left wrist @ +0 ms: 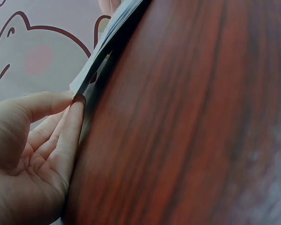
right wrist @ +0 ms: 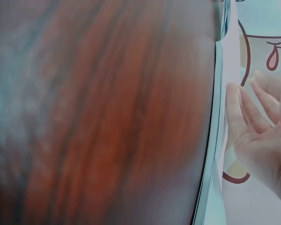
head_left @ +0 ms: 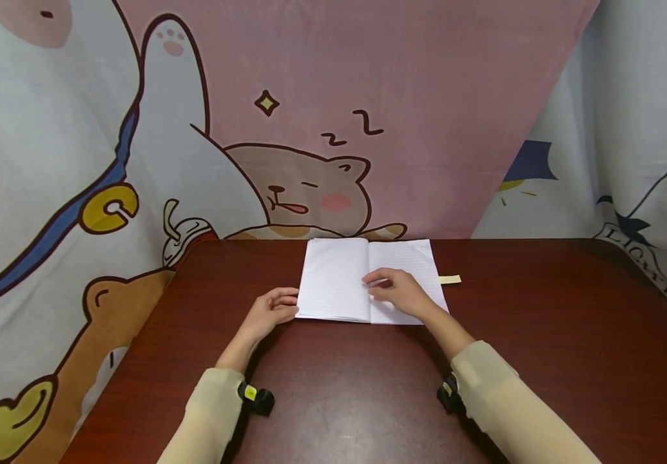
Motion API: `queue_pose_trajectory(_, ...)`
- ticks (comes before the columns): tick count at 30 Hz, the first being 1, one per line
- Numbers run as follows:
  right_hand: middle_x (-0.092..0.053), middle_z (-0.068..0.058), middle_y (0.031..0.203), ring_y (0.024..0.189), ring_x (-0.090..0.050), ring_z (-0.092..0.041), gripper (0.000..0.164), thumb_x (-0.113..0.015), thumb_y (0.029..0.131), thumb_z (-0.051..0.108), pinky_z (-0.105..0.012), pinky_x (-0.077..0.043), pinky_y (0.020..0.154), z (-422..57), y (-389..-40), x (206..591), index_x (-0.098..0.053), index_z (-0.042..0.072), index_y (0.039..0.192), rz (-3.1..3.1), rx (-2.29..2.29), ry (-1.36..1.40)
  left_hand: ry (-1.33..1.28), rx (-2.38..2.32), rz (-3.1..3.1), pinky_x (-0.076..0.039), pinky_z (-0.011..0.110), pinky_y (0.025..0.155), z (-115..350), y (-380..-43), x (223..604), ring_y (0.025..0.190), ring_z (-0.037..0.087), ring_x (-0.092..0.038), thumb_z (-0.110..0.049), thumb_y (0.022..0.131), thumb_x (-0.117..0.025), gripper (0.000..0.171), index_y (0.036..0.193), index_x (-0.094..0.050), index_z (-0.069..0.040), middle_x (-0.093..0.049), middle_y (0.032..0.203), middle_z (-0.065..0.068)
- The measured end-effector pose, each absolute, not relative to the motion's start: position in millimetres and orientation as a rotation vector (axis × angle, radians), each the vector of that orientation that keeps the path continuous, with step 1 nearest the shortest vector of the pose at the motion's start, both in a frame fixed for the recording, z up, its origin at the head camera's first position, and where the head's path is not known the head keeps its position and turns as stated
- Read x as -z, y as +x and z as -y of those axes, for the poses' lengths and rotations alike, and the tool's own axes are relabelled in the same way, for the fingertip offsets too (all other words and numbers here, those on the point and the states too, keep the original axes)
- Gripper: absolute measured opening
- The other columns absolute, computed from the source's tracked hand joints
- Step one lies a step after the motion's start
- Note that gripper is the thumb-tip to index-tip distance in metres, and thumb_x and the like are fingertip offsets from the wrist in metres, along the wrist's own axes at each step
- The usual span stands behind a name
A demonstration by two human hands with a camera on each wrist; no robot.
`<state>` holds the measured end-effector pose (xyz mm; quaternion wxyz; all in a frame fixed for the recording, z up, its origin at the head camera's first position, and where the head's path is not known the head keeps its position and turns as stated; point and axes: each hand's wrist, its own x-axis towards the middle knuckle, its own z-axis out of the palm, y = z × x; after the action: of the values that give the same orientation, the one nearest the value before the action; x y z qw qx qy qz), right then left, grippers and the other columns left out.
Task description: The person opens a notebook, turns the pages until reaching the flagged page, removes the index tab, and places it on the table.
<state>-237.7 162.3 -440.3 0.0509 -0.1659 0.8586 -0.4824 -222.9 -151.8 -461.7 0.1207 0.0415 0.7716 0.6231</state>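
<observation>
An open notebook (head_left: 333, 277) with lined white pages lies at the far edge of the table. At its lower left corner, my left hand (head_left: 266, 312) pinches the edge between thumb and fingers. The left wrist view shows that hand (left wrist: 42, 136) with the thumb on top of the notebook's corner (left wrist: 82, 84) and a finger beneath. Over the right page, close to the centre fold, is my right hand (head_left: 399, 291), its fingers loosely bent and holding nothing. In the right wrist view the right hand (right wrist: 262, 117) has its fingertips right at the page surface.
A pale yellow tab (head_left: 450, 280) sticks out from the notebook's right side. The dark red-brown wooden table (head_left: 542, 335) extends to both sides and toward me. Behind it hangs a cartoon-printed cloth (head_left: 426, 129). Each wrist carries a small black camera (head_left: 263, 401).
</observation>
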Motion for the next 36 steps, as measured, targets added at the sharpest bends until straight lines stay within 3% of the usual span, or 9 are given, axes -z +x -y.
queue_pose_trajectory(12, -0.067, -0.022, 0.125, 0.104, -0.069, -0.030, 0.028, -0.065, 0.094, 0.006, -0.019, -0.055, 0.079, -172.4, -241.9, 439.4, -0.067, -0.003, 0.121, -2.575, 1.553, -0.474, 0.124, -1.815, -2.260, -0.057, 0.020, 0.078, 151.6, -223.1, 461.9, 0.089, 0.005, -0.064, 0.000, 0.093, -0.066, 0.043, 0.135, -0.057, 0.002, -0.063, 0.121, 0.023)
queue_pose_trajectory(20, -0.066, -0.026, 0.123, 0.104, -0.069, -0.036, 0.028, -0.065, 0.094, 0.004, -0.022, -0.058, 0.081, -184.4, -243.5, 440.7, -0.065, -0.007, 0.120, -2.575, 1.627, -0.494, 0.120, -1.818, -2.258, -0.058, 0.021, 0.079, 151.7, -223.4, 462.4, 0.089, 0.005, -0.064, 0.000, 0.093, -0.066, 0.043, 0.134, -0.056, 0.003, -0.064, 0.120, 0.023)
queue_pose_trajectory(28, -0.067, -0.025, 0.122, 0.103, -0.070, -0.033, 0.028, -0.067, 0.094, 0.005, -0.012, -0.051, 0.077, -194.1, -246.8, 440.0, -0.066, -0.007, 0.119, -2.655, 1.588, -0.472, 0.123, -1.820, -2.258, -0.057, 0.020, 0.078, 151.2, -221.7, 460.7, 0.088, 0.006, -0.064, 0.000, 0.093, -0.065, 0.043, 0.135, -0.057, 0.002, -0.064, 0.119, 0.021)
queue_pose_trajectory(36, -0.067, -0.024, 0.122, 0.105, -0.069, -0.035, 0.028, -0.068, 0.093, 0.008, -0.012, -0.050, 0.077, -204.6, -248.1, 438.0, -0.067, -0.006, 0.118, -2.727, 1.577, -0.415, 0.130, -1.820, -2.255, -0.057, 0.020, 0.077, 151.8, -222.1, 461.6, 0.088, 0.006, -0.064, 0.001, 0.093, -0.065, 0.043, 0.135, -0.057, 0.002, -0.064, 0.118, 0.020)
